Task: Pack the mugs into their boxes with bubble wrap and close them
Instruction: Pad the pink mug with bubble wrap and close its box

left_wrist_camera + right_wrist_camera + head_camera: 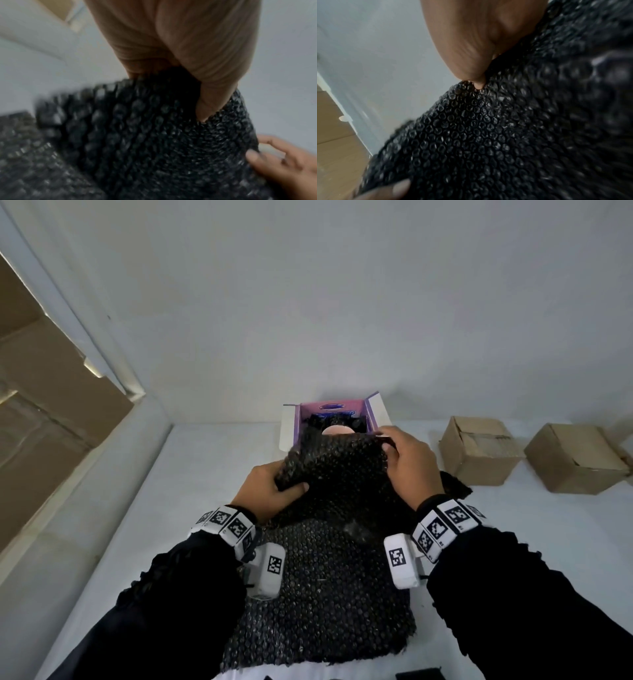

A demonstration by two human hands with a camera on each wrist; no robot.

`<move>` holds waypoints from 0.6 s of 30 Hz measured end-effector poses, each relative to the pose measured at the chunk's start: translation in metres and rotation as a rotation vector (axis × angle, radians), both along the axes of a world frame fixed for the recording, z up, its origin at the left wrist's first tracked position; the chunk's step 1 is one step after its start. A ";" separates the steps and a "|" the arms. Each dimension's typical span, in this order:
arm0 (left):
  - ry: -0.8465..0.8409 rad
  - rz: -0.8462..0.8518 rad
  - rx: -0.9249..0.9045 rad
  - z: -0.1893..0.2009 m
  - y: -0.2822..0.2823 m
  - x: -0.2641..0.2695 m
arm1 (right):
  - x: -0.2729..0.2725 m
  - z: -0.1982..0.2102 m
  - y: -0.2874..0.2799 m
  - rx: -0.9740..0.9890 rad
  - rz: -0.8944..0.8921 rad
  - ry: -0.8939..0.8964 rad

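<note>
Both hands hold the black bubble wrap (329, 474) up off the table (171, 508), just in front of the purple box (330, 409), which stands open against the back wall with its flaps spread. The left hand (270, 491) has its thumb and fingers curled round the wrap's left edge; the right hand (407, 463) pinches the far right corner, touching the box's front rim. Gripped at two edges like this, the sheet is probably being peeled from a stack or spread for wrapping, since more wrap lies flat beneath, nearer the person than the box. Inside the box something pale and round shows (336, 430), likely a mug, with dark wrap around it; I cannot tell more. To the right of the box two brown cartons (479, 453) sit well apart from it, leaving bare table between. Left of the box the table runs bare to its edge, so the sheet has room to swing either way.
</note>
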State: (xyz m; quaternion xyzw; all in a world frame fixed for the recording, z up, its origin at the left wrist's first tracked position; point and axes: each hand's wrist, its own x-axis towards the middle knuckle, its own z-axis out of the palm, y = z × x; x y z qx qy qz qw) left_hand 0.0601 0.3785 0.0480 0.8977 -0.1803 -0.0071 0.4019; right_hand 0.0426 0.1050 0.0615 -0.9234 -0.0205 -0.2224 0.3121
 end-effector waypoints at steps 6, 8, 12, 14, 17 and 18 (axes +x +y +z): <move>0.014 0.041 -0.280 0.015 -0.028 0.000 | -0.005 0.002 0.020 -0.203 0.046 0.035; 0.099 0.008 -0.342 0.017 -0.037 -0.005 | -0.007 0.001 0.026 -0.186 0.037 0.021; 0.487 -0.026 -0.678 0.028 -0.045 -0.011 | -0.003 0.004 0.028 0.194 0.126 0.165; 0.366 -0.054 -0.629 0.031 -0.043 -0.008 | -0.004 0.015 0.029 0.581 0.260 0.280; 0.035 -0.096 -0.357 0.024 -0.038 -0.003 | -0.012 0.032 0.034 0.998 0.344 0.520; 0.026 -0.095 -0.343 0.020 -0.038 -0.002 | -0.014 0.035 0.036 1.035 0.353 0.574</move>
